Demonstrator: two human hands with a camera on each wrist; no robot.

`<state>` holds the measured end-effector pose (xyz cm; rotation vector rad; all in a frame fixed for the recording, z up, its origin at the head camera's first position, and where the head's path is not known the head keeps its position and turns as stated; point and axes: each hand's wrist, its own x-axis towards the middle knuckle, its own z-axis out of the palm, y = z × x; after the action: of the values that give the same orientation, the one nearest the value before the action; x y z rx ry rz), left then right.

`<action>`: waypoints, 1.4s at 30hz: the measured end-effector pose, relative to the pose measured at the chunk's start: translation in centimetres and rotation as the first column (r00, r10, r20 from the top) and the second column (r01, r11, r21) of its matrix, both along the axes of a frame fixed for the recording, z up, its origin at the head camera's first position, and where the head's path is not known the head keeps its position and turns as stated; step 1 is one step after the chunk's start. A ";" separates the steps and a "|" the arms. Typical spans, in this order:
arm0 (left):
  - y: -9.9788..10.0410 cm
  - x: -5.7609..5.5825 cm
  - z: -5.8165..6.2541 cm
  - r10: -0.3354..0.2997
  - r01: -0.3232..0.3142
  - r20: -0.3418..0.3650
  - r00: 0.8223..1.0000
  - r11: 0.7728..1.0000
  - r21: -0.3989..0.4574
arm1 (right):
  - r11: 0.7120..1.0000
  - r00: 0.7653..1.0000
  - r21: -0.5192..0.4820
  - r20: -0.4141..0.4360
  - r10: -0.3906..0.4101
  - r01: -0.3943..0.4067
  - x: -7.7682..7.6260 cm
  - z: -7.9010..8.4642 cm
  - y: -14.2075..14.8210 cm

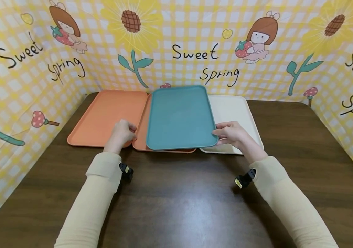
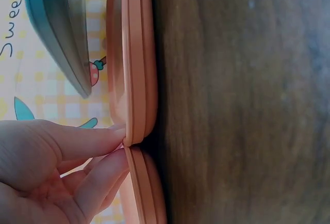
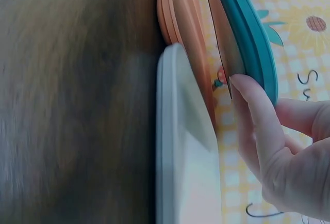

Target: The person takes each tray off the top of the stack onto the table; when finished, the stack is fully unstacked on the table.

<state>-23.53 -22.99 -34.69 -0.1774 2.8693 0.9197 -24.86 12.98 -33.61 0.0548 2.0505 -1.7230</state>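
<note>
My right hand (image 1: pixel 230 132) grips the near right corner of a teal tray (image 1: pixel 181 117), thumb above and fingers beneath. The tray is raised over the middle orange tray (image 1: pixel 143 136), with a gap under it in the right wrist view. My left hand (image 1: pixel 123 131) is at the seam between the middle orange tray and the left orange tray (image 1: pixel 111 115). In the left wrist view, its thumb and finger (image 2: pixel 105 177) pinch at the middle tray's near left corner, close against the left tray's rim. The teal tray hides most of the middle tray.
A white tray (image 1: pixel 230 108) lies flat to the right, partly beneath my right hand and the teal tray. The trays rest along the back of a dark wooden table (image 1: pixel 176 193). A yellow checked cloth (image 1: pixel 189 27) with printed flowers stands behind and at both sides.
</note>
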 end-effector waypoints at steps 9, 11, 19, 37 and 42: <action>-0.4 0.1 -0.2 0.000 0.000 -0.020 1.000 1.000 -0.008 | 1.000 1.000 -0.002 -0.017 0.004 -0.004 0.3 0.7 3.4; -0.5 0.1 -0.3 -0.002 0.002 -0.032 0.999 1.000 -0.016 | 1.000 1.000 -0.012 -0.014 -0.009 0.009 0.4 0.7 4.5; -0.6 0.2 -0.3 -0.008 0.006 -0.064 0.998 0.999 -0.045 | 0.998 0.999 -0.038 0.010 -0.043 0.044 1.1 0.6 9.1; -0.2 0.2 -0.1 -0.016 0.015 -0.033 0.999 1.000 -0.015 | 0.983 0.991 -0.143 0.084 -0.102 0.113 2.5 -0.1 18.4; -0.3 0.2 -0.2 -0.013 0.013 -0.037 0.999 1.000 -0.011 | 0.981 0.989 -0.153 0.110 -0.101 0.118 2.5 -0.2 20.6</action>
<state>-23.31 -23.27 -34.90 -0.1438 2.9065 0.9148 -22.35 33.62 -33.77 0.2045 1.8623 -1.9044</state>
